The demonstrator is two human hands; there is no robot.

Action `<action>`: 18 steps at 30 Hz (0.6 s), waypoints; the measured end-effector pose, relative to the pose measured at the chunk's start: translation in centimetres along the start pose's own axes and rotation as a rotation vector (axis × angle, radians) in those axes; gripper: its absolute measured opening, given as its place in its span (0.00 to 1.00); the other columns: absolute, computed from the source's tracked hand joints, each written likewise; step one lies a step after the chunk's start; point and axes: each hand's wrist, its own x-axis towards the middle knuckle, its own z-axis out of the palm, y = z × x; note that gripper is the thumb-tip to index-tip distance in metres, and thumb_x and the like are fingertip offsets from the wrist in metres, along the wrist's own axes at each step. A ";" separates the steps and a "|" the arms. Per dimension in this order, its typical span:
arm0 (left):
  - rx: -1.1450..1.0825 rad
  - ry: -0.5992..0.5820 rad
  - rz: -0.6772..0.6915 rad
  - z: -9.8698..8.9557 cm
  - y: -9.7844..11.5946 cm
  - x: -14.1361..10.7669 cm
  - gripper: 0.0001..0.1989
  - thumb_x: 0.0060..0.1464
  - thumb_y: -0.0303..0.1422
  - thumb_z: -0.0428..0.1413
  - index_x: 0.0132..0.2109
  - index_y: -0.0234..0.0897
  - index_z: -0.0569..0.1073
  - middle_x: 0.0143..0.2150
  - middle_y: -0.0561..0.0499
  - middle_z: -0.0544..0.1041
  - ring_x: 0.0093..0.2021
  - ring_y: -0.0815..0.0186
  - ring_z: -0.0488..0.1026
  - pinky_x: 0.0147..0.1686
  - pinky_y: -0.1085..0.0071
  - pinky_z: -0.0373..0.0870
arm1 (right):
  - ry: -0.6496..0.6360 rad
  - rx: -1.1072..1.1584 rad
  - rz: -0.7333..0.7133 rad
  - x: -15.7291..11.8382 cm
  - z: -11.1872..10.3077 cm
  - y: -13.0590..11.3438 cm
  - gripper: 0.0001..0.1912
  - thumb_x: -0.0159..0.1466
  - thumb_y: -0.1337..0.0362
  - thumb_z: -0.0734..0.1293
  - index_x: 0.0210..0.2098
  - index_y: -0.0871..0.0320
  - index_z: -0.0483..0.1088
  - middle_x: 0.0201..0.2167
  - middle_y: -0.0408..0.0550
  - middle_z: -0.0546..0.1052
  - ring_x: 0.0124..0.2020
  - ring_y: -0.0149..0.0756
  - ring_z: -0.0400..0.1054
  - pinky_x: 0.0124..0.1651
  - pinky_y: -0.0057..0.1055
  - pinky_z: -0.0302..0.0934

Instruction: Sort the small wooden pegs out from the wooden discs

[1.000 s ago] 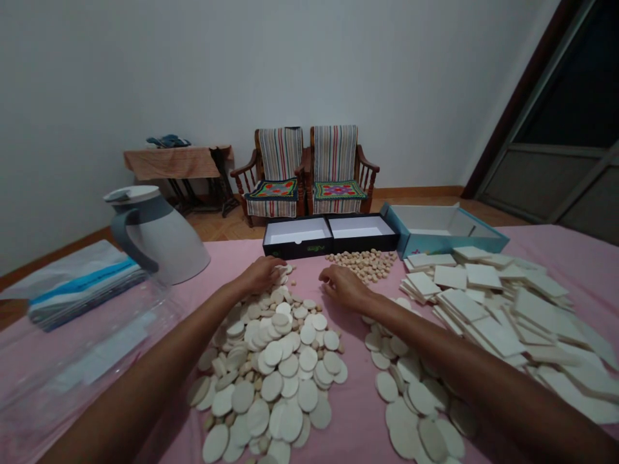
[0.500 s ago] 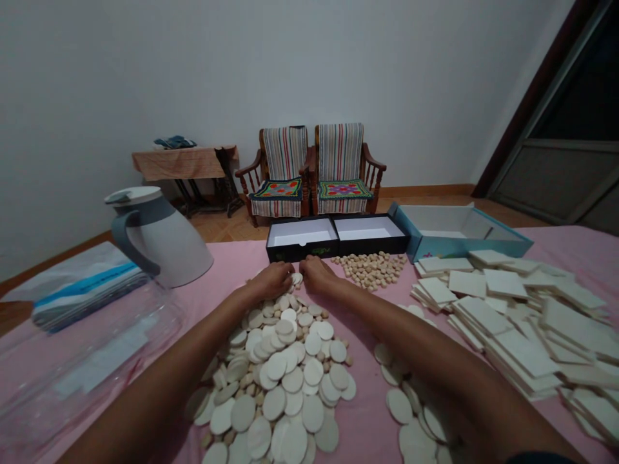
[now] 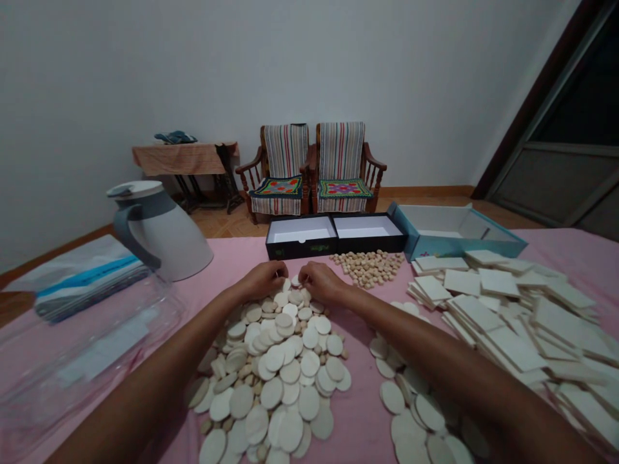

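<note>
At the far end of a heap of pale round wooden discs [image 3: 290, 370], my two hands work close together. My left hand [image 3: 265, 280] has its fingers bent in a pinch, with a small wooden disc [image 3: 286, 284] at the fingertips. Just across from it, my right hand [image 3: 322, 282] is closed with curled fingers. Another disc [image 3: 296, 281] lies against those fingertips; whether they grip it is hidden. Small wooden beads [image 3: 249, 379] show among the discs of the heap. A second pile of discs [image 3: 418, 412] lies partly under my right forearm.
Beyond my hands stand two black boxes [image 3: 302, 248] with white insides and a blue box [image 3: 464, 245]. A pile of small wooden beads [image 3: 368, 267] and stacked square wooden tiles [image 3: 512, 322] lie right. A jug [image 3: 178, 241] and clear plastic packaging [image 3: 106, 361] are left.
My hands have moved slightly apart and nearer, onto the heap's far end. A disc now shows at my left fingertips. The camera view has shifted slightly.
</note>
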 end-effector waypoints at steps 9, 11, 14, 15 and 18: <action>-0.057 0.061 -0.054 0.8 -0.2 0.3 0.08 0.52 0.30 0.50 0.34 0.36 0.74 0.30 0.51 0.77 0.31 0.65 0.72 0.32 0.73 0.65 | -0.046 -0.020 0.056 1.3 0.9 -1.0 0.11 0.57 0.68 0.70 0.40 0.59 0.71 0.40 0.50 0.71 0.42 0.37 0.65 0.41 0.29 0.57; -0.067 0.086 -0.068 1.0 -0.3 0.5 0.09 0.53 0.31 0.50 0.34 0.36 0.74 0.30 0.51 0.78 0.32 0.65 0.72 0.33 0.73 0.65 | -0.033 -0.036 0.101 1.3 1.2 -1.3 0.14 0.57 0.68 0.69 0.43 0.59 0.68 0.43 0.52 0.70 0.43 0.39 0.65 0.41 0.30 0.57; -0.084 0.106 -0.079 1.2 -0.4 0.5 0.10 0.55 0.33 0.50 0.34 0.35 0.75 0.31 0.50 0.78 0.32 0.64 0.72 0.33 0.72 0.65 | -0.010 -0.052 0.179 1.2 1.7 -1.7 0.15 0.59 0.67 0.68 0.45 0.59 0.66 0.46 0.55 0.68 0.44 0.40 0.65 0.41 0.31 0.58; -0.090 0.106 -0.079 1.3 -0.3 0.4 0.11 0.55 0.34 0.50 0.34 0.35 0.75 0.31 0.49 0.78 0.32 0.64 0.72 0.33 0.72 0.65 | -0.004 -0.057 0.203 1.1 1.8 -1.8 0.15 0.59 0.68 0.68 0.46 0.60 0.66 0.46 0.56 0.68 0.44 0.41 0.65 0.41 0.31 0.58; -0.108 0.092 -0.070 1.3 -0.3 0.4 0.11 0.55 0.35 0.50 0.33 0.34 0.75 0.29 0.50 0.77 0.31 0.65 0.71 0.32 0.73 0.64 | 0.001 -0.069 0.256 1.0 2.1 -1.8 0.15 0.58 0.68 0.67 0.45 0.61 0.66 0.45 0.56 0.69 0.43 0.41 0.66 0.40 0.31 0.58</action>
